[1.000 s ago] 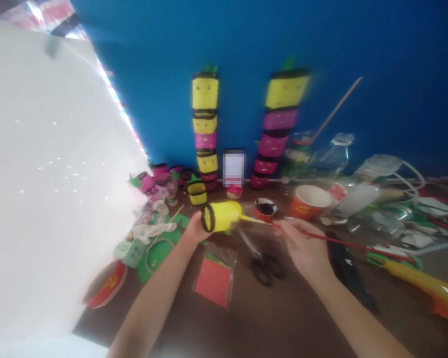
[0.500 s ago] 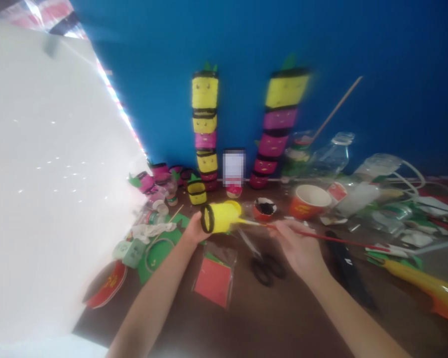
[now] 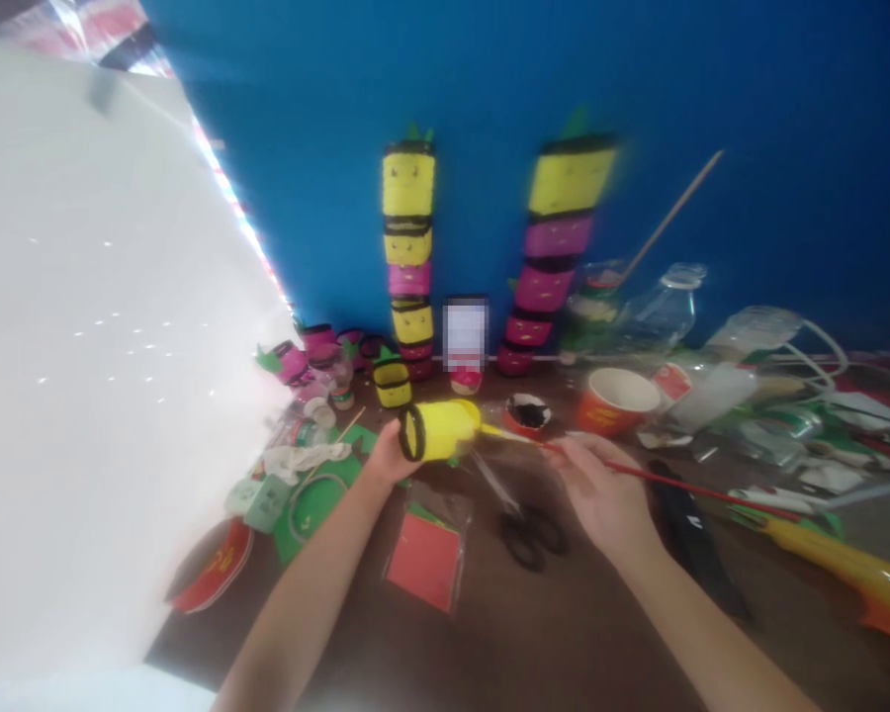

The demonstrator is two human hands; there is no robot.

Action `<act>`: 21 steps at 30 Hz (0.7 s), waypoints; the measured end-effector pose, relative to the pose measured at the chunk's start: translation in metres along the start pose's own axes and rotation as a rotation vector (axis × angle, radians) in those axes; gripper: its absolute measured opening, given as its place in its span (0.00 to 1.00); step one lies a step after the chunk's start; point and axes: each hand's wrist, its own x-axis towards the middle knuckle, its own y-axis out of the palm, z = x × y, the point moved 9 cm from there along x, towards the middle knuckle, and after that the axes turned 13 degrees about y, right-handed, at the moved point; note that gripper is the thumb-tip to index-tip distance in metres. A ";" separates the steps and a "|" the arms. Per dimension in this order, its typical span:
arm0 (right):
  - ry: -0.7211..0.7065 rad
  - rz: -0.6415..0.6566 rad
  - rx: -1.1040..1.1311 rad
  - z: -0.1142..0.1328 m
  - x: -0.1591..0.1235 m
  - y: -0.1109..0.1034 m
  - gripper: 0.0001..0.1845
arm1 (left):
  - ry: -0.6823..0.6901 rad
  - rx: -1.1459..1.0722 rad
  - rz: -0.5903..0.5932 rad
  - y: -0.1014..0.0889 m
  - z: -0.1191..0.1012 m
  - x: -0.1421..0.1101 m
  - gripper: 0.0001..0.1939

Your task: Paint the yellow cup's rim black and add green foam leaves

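Note:
My left hand (image 3: 390, 455) is closed around the black-rimmed end of a yellow cup-like container (image 3: 445, 431), which lies on its side above the table. In my right hand (image 3: 594, 485) is a long red-handled paintbrush (image 3: 667, 482), pinched near its front. Its yellow-coated bristles touch the far right end of the container. Below the brush lie black-handled scissors (image 3: 528, 534), partly under the container. A small red bowl of black paint (image 3: 526, 415) stands just beyond the brush. Between my forearms is a clear packet of red paper (image 3: 424, 556).
Two tall stacks of yellow and magenta pots (image 3: 407, 247) lean against the blue wall. A red paper cup (image 3: 617, 400), clear plastic bottles (image 3: 664, 307) and a yellow tube-shaped item (image 3: 845, 559) crowd the right. Green sheets (image 3: 297, 529) and a red bowl (image 3: 214, 569) lie left.
My right hand and the brush shifted slightly left, then back right along the container's end. My left hand and the container have stayed nearly still.

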 end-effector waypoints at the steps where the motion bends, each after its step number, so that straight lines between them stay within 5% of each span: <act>1: -0.002 0.015 0.001 0.001 -0.001 0.002 0.11 | 0.000 0.007 -0.001 0.000 0.000 0.000 0.23; 10: 0.030 0.088 -0.181 -0.018 -0.008 0.015 0.11 | -0.006 0.020 -0.077 -0.007 0.001 0.000 0.13; 21: -0.039 -0.028 -0.195 -0.005 -0.003 -0.002 0.11 | 0.024 0.023 -0.013 0.000 -0.003 0.000 0.23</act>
